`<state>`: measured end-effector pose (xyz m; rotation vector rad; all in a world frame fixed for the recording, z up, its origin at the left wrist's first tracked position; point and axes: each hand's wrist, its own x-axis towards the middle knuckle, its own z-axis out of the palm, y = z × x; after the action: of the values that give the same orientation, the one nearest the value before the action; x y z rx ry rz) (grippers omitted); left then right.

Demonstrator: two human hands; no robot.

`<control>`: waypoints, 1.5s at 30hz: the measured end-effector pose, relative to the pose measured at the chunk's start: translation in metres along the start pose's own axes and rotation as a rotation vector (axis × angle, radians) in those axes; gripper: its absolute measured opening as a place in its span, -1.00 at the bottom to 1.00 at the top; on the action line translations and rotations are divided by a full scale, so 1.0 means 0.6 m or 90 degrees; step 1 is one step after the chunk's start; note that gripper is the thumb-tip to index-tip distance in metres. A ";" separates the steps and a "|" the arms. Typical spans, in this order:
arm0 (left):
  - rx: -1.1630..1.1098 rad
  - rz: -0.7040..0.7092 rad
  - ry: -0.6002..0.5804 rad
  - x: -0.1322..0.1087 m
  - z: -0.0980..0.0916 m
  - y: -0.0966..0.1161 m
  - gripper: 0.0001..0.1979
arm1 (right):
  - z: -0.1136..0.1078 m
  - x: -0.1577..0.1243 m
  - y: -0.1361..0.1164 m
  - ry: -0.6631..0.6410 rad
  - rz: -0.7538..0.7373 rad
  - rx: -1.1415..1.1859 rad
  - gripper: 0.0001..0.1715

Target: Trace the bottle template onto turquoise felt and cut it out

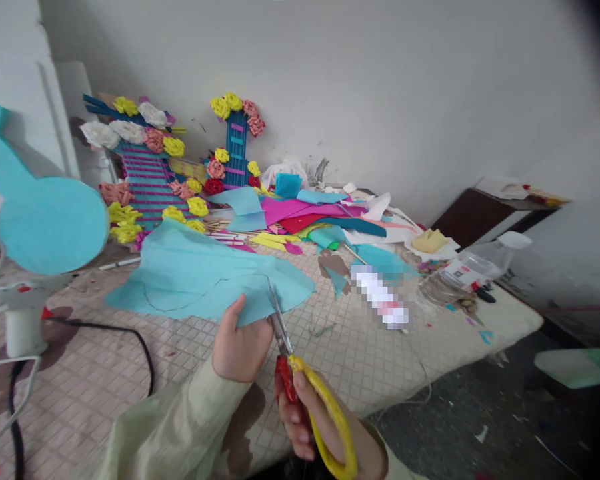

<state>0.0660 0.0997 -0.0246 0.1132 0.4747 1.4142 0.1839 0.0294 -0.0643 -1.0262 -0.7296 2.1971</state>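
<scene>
My left hand (241, 343) grips the near edge of a light blue sheet of paper (190, 267), thumb on top and the other fingers hidden beneath. A curved dark line is drawn across the sheet. In my right hand (305, 417) is a pair of scissors (283, 333) with one red and one yellow handle, my fingers wrapped round the handles. The blades point up and away, at the sheet's near edge just right of my left hand. Whether they are parted is hard to see.
A light blue cut-out (53, 223) stands at the left above a white glue gun (25, 313) with cords. Behind are flower-decorated guitar shapes (147, 173) and a heap of coloured paper (305, 210). A clear plastic bottle (470, 270) lies at the right.
</scene>
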 end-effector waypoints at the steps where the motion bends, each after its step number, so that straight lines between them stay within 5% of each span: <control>1: -0.001 0.001 0.000 -0.001 0.000 0.000 -0.64 | 0.000 0.000 0.000 0.004 0.001 -0.001 -0.32; 9: -0.068 -0.039 0.029 -0.004 0.005 0.000 -0.59 | 0.002 0.005 0.010 0.024 0.019 0.007 -0.28; 20: -0.011 -0.029 -0.084 0.005 -0.029 -0.013 -0.61 | 0.014 0.010 0.017 0.028 -0.025 0.008 -0.28; 29: 0.049 0.032 -0.083 0.002 -0.030 -0.012 -0.63 | 0.017 0.003 0.006 0.045 -0.012 -0.002 -0.28; 45: 0.067 0.008 -0.035 -0.006 -0.020 -0.003 -0.63 | 0.021 -0.002 0.006 0.093 -0.018 -0.071 -0.20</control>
<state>0.0628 0.0933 -0.0353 0.2394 0.5036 1.3956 0.1733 0.0235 -0.0589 -1.2098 -0.8014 2.0521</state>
